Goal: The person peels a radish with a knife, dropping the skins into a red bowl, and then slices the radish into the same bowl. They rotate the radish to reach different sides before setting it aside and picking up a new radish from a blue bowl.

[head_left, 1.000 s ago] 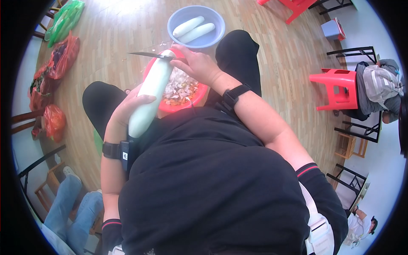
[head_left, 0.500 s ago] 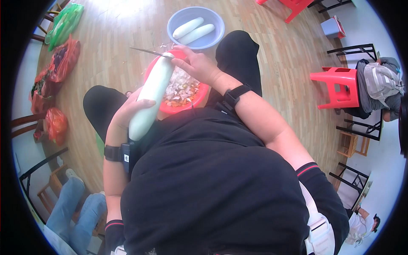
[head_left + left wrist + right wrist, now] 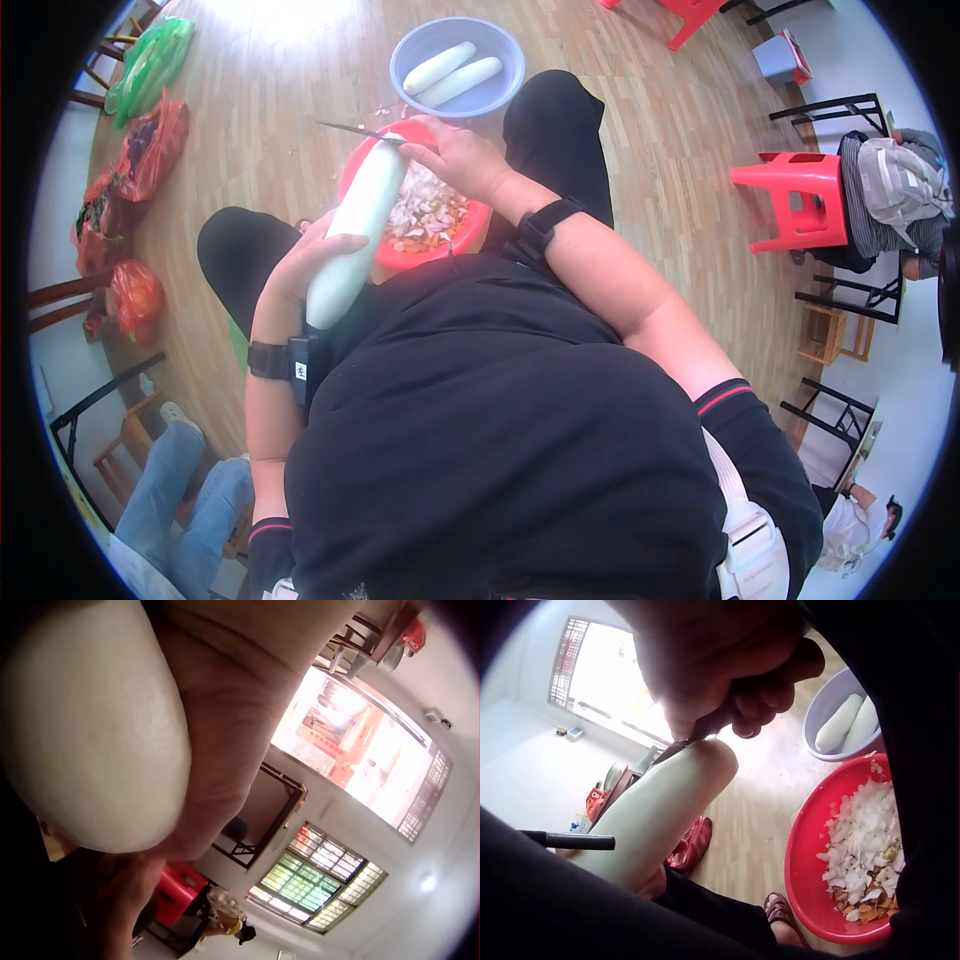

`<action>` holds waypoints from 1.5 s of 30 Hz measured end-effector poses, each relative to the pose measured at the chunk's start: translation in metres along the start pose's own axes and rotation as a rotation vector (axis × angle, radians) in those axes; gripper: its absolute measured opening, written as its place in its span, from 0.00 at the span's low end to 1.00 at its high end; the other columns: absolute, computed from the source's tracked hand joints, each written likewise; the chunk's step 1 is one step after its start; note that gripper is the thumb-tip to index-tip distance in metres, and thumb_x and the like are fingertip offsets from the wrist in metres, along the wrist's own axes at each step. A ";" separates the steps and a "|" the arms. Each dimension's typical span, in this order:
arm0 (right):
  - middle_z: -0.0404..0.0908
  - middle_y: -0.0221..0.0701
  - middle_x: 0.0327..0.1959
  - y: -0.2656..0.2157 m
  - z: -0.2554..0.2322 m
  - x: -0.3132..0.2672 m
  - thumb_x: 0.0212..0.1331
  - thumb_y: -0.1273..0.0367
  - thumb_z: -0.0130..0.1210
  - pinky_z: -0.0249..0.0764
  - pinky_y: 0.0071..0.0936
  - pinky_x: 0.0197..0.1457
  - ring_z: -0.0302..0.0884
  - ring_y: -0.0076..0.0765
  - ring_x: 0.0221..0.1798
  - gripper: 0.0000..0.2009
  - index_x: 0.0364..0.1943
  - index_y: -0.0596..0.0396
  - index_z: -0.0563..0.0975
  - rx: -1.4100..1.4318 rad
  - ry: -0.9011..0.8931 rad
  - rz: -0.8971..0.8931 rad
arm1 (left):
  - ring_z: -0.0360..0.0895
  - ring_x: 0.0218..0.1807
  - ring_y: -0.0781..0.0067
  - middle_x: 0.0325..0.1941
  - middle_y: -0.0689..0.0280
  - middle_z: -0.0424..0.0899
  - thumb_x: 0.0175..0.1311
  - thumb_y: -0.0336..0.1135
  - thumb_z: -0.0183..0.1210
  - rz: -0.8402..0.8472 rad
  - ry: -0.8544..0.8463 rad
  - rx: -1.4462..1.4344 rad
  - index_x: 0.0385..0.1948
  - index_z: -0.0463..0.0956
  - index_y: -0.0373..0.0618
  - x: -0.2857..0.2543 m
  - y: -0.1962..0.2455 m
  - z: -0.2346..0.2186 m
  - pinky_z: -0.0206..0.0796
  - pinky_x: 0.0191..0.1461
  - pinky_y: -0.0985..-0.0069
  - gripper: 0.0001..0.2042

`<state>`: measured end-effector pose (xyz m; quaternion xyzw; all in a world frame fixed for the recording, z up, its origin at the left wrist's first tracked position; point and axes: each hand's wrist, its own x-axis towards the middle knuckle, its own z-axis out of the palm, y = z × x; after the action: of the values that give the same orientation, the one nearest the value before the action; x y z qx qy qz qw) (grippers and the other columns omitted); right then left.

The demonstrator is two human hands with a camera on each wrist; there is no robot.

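A long white daikon [image 3: 358,220], pale and smooth, slants over the person's lap. The left hand [image 3: 295,262] grips its lower part, the thumb lying across the top. In the right hand [image 3: 462,160] is a knife [image 3: 350,128], its dark blade set at the daikon's far end and pointing left. The right wrist view shows the fingers curled round the dark knife handle [image 3: 806,661]. Below the daikon and right hand stands a red basin [image 3: 806,840] holding white and orange peelings [image 3: 425,210]. The daikon's rounded near end fills the left of the left wrist view.
Beyond the red basin, a blue-grey basin [image 3: 505,85] on the floor holds two more daikons [image 3: 440,68]. Red bags [image 3: 135,290] and a green bag [image 3: 150,65] lie at left. A red stool [image 3: 800,195] stands at right; seated people are at the sides.
The knife blade has shifted and turned slightly at the daikon's far end, the right hand moving a little with it. The left hand keeps its grip on the daikon.
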<state>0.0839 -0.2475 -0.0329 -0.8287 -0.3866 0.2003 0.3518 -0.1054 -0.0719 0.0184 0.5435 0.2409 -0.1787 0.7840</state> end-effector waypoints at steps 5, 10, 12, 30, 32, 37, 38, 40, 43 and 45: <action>0.82 0.49 0.44 0.024 0.004 0.006 0.67 0.47 0.45 0.73 0.45 0.54 0.79 0.54 0.50 0.30 0.62 0.56 0.67 0.014 0.001 0.170 | 0.81 0.31 0.65 0.38 0.56 0.76 0.47 0.44 0.67 0.078 -0.037 0.115 0.60 0.60 0.33 -0.002 -0.004 -0.003 0.78 0.34 0.70 0.39; 0.79 0.52 0.50 0.025 0.008 0.005 0.66 0.50 0.48 0.71 0.44 0.57 0.77 0.56 0.55 0.28 0.61 0.58 0.68 0.158 0.023 0.127 | 0.81 0.32 0.65 0.42 0.55 0.75 0.47 0.44 0.67 0.081 -0.084 0.093 0.60 0.60 0.33 -0.004 0.005 0.002 0.77 0.36 0.71 0.40; 0.79 0.53 0.50 0.026 0.011 0.007 0.66 0.50 0.49 0.71 0.44 0.57 0.77 0.56 0.55 0.28 0.60 0.58 0.68 0.187 0.059 0.103 | 0.81 0.33 0.65 0.43 0.55 0.75 0.48 0.44 0.67 0.063 -0.058 0.106 0.60 0.60 0.33 0.000 0.000 -0.005 0.77 0.37 0.71 0.39; 0.83 0.37 0.24 -0.008 0.009 -0.006 0.64 0.47 0.51 0.77 0.37 0.34 0.82 0.45 0.28 0.26 0.58 0.50 0.70 -0.026 0.003 -0.502 | 0.81 0.31 0.72 0.41 0.58 0.78 0.59 0.41 0.62 0.018 0.077 0.148 0.58 0.64 0.36 0.029 -0.016 -0.020 0.77 0.32 0.75 0.28; 0.83 0.38 0.25 -0.009 0.008 -0.006 0.64 0.48 0.52 0.77 0.37 0.34 0.82 0.45 0.28 0.26 0.58 0.50 0.71 -0.075 -0.007 -0.476 | 0.79 0.37 0.72 0.44 0.58 0.78 0.57 0.41 0.62 -0.018 0.139 0.177 0.55 0.67 0.34 0.026 -0.011 -0.016 0.73 0.36 0.76 0.27; 0.84 0.38 0.26 -0.006 0.006 -0.006 0.63 0.48 0.52 0.77 0.40 0.35 0.82 0.47 0.29 0.27 0.58 0.50 0.69 -0.070 -0.011 -0.447 | 0.79 0.38 0.72 0.44 0.58 0.78 0.56 0.41 0.63 0.069 0.179 0.150 0.57 0.66 0.34 0.024 -0.011 -0.008 0.73 0.37 0.75 0.29; 0.84 0.38 0.27 -0.008 0.004 -0.006 0.63 0.47 0.52 0.77 0.41 0.35 0.82 0.48 0.30 0.27 0.59 0.50 0.68 -0.085 -0.024 -0.417 | 0.79 0.38 0.72 0.44 0.58 0.78 0.56 0.42 0.64 0.074 0.177 0.149 0.58 0.66 0.34 0.023 -0.011 -0.007 0.73 0.37 0.74 0.30; 0.84 0.38 0.27 -0.006 0.006 -0.006 0.63 0.47 0.52 0.77 0.41 0.35 0.83 0.48 0.30 0.28 0.59 0.50 0.67 -0.109 -0.013 -0.404 | 0.78 0.38 0.71 0.44 0.59 0.77 0.56 0.42 0.64 0.072 0.182 0.140 0.59 0.65 0.35 0.023 -0.011 -0.006 0.73 0.38 0.74 0.31; 0.85 0.37 0.28 -0.001 0.009 -0.002 0.63 0.47 0.52 0.78 0.42 0.36 0.83 0.48 0.31 0.28 0.60 0.50 0.66 -0.130 0.002 -0.385 | 0.78 0.39 0.72 0.44 0.59 0.77 0.56 0.42 0.64 0.062 0.185 0.125 0.59 0.64 0.35 0.026 -0.010 -0.008 0.73 0.39 0.74 0.31; 0.85 0.36 0.29 -0.002 0.009 -0.002 0.63 0.47 0.52 0.78 0.42 0.36 0.83 0.48 0.31 0.28 0.60 0.50 0.66 -0.127 0.009 -0.380 | 0.78 0.39 0.72 0.44 0.59 0.77 0.56 0.42 0.64 0.055 0.182 0.119 0.59 0.64 0.35 0.024 -0.009 -0.008 0.73 0.39 0.74 0.31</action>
<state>0.0758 -0.2444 -0.0372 -0.7623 -0.5463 0.1018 0.3319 -0.0918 -0.0682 -0.0046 0.6096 0.2852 -0.1211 0.7297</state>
